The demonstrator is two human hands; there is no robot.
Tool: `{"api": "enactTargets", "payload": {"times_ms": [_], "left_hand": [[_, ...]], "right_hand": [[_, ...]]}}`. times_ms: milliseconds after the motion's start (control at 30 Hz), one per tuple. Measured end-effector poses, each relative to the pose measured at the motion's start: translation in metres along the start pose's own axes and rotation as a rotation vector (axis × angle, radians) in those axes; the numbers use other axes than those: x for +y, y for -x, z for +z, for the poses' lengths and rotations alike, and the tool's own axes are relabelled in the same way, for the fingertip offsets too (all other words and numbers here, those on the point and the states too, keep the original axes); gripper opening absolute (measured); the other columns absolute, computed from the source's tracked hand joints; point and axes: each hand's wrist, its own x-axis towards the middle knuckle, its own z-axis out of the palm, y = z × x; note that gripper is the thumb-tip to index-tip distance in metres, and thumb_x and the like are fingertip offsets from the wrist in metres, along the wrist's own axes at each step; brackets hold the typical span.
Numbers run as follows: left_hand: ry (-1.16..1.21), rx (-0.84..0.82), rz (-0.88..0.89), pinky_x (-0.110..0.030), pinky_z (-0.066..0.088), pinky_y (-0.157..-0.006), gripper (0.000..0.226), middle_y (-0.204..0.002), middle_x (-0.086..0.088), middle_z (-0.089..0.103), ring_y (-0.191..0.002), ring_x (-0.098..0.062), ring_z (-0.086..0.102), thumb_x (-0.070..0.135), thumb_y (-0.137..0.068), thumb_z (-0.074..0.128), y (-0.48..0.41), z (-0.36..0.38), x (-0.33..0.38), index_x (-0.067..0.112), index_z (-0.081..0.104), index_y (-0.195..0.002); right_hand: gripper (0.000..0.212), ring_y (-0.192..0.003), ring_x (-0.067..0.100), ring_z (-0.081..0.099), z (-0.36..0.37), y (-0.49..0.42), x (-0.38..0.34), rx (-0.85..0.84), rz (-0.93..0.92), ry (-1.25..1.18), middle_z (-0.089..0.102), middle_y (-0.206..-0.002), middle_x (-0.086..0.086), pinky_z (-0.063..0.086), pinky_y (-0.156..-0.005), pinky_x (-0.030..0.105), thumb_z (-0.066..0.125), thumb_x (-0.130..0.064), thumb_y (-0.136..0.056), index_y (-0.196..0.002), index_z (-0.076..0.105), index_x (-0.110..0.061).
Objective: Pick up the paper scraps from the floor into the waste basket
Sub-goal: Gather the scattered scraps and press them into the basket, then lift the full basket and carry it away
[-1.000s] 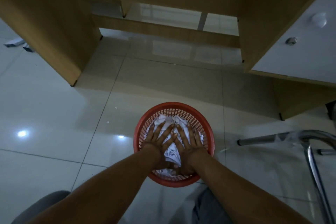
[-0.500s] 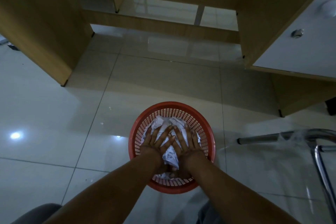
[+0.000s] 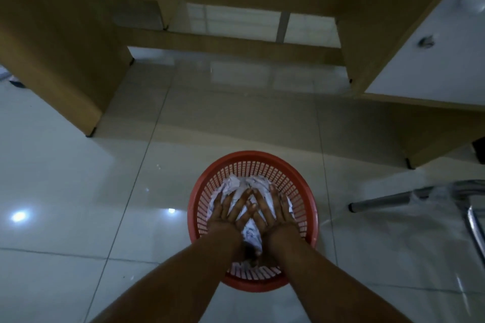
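Note:
A round red mesh waste basket [image 3: 301, 183] stands on the tiled floor in front of me. Crumpled white paper scraps [image 3: 237, 183] fill it. Both my hands are inside the basket, lying flat on the paper with fingers spread. My left hand [image 3: 227, 211] presses the left part of the pile. My right hand [image 3: 273, 210] presses the right part, its fingertips crossing those of the left. Neither hand grips anything. A few tiny white specks [image 3: 158, 166] lie on the floor left of the basket.
A wooden desk [image 3: 65, 60] spans the top, with side panels left and right and a crossbar [image 3: 231, 46] low at the back. A white cabinet door [image 3: 433, 60] is at upper right. A metal chair leg [image 3: 380, 202] lies to the right.
The view has shifted a little; the basket sits slightly higher in the frame. My hands stay flat on the paper, fingers now overlapping more at the tips.

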Motion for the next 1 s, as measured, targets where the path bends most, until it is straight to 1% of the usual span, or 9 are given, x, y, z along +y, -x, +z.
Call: {"api": "enactTargets", "payload": {"times_ms": [67,200,333,467,567,633,700,833,1000], "left_hand": [[0.039,0.088,0.01,-0.055,-0.038,-0.094,0.112,-0.141,-0.003,-0.048,-0.13,-0.029,-0.045,0.077,-0.08,0.042,0.0,0.004,-0.006,0.02,-0.033,-0.142],[0.105,0.209,0.063,-0.056,-0.026,-0.108,0.115,-0.153,-0.007,-0.034,-0.137,-0.033,-0.035,0.073,-0.079,0.049,0.006,0.011,-0.013,0.017,-0.029,-0.142],[0.021,0.208,0.124,-0.058,-0.01,-0.115,0.119,-0.157,-0.009,-0.026,-0.142,-0.037,-0.025,0.074,-0.076,0.054,0.014,-0.004,-0.023,0.016,-0.02,-0.149],[0.109,0.331,0.206,-0.051,0.022,-0.113,0.091,-0.154,-0.004,0.03,-0.141,-0.033,0.024,0.072,-0.071,0.055,0.034,-0.044,-0.033,0.032,0.027,-0.147],[0.131,0.704,0.143,-0.04,0.026,-0.102,0.042,-0.115,0.006,0.067,-0.114,-0.019,0.055,0.054,-0.086,0.053,0.069,-0.068,-0.042,0.037,0.057,-0.125],[0.236,0.936,0.042,-0.036,0.025,-0.093,0.028,-0.101,0.007,0.071,-0.104,-0.015,0.057,0.047,-0.09,0.05,0.078,-0.067,-0.046,0.033,0.067,-0.107],[0.309,1.046,-0.095,-0.037,0.027,-0.088,0.026,-0.106,0.007,0.067,-0.103,-0.017,0.052,0.044,-0.09,0.049,0.077,-0.059,-0.05,0.03,0.064,-0.106],[0.496,0.831,-0.478,-0.044,0.041,-0.085,0.05,-0.129,-0.01,0.039,-0.114,-0.029,0.041,0.037,-0.09,0.051,0.073,-0.042,-0.049,0.023,0.032,-0.135],[0.794,0.663,-0.529,-0.04,0.049,-0.079,0.036,-0.113,-0.017,0.061,-0.101,-0.035,0.062,0.013,-0.09,0.048,0.07,-0.031,-0.048,0.01,0.039,-0.125]], "right_hand": [[0.119,-0.077,0.033,-0.072,-0.004,0.002,0.001,0.035,0.014,0.011,-0.074,-0.098,0.008,-0.051,-0.062,0.049,0.052,-0.071,-0.08,-0.131,-0.038,-0.011],[0.114,-0.128,0.04,-0.046,-0.008,0.021,-0.002,0.109,0.04,0.032,-0.042,-0.148,0.011,-0.033,-0.097,0.052,0.053,-0.065,-0.084,-0.146,-0.028,-0.014],[0.114,-0.141,0.039,-0.028,-0.018,0.031,-0.002,0.145,0.051,0.015,-0.029,-0.157,0.007,-0.015,-0.112,0.056,0.052,-0.073,-0.079,-0.151,-0.018,-0.02],[0.109,-0.145,0.031,-0.019,-0.051,0.059,0.004,0.139,0.012,-0.221,-0.013,-0.161,-0.005,-0.007,-0.115,0.056,0.063,-0.068,-0.071,-0.154,0.002,-0.03],[0.069,-0.139,0.026,0.02,-0.068,0.093,0.01,0.467,0.035,-0.372,0.03,-0.15,-0.006,0.016,-0.108,0.043,0.058,-0.061,-0.08,-0.143,0.036,-0.042],[0.041,-0.125,0.023,0.038,-0.064,0.101,0.017,0.729,0.164,-0.372,0.047,-0.13,-0.005,0.026,-0.097,0.038,0.052,-0.052,-0.087,-0.126,0.055,-0.038],[0.039,-0.118,0.026,0.043,-0.058,0.103,0.022,0.799,0.348,-0.328,0.048,-0.125,0.002,0.034,-0.095,0.041,0.049,-0.047,-0.09,-0.123,0.053,-0.028],[0.043,-0.106,0.035,0.055,-0.04,0.096,0.018,0.693,0.55,-0.563,0.047,-0.126,0.014,0.049,-0.082,0.043,0.045,-0.039,-0.095,-0.131,0.031,-0.018],[0.042,-0.093,0.038,0.063,-0.029,0.076,0.016,0.712,0.611,-0.832,0.063,-0.107,0.019,0.049,-0.073,0.039,0.043,-0.02,-0.091,-0.131,0.031,-0.013]]}}
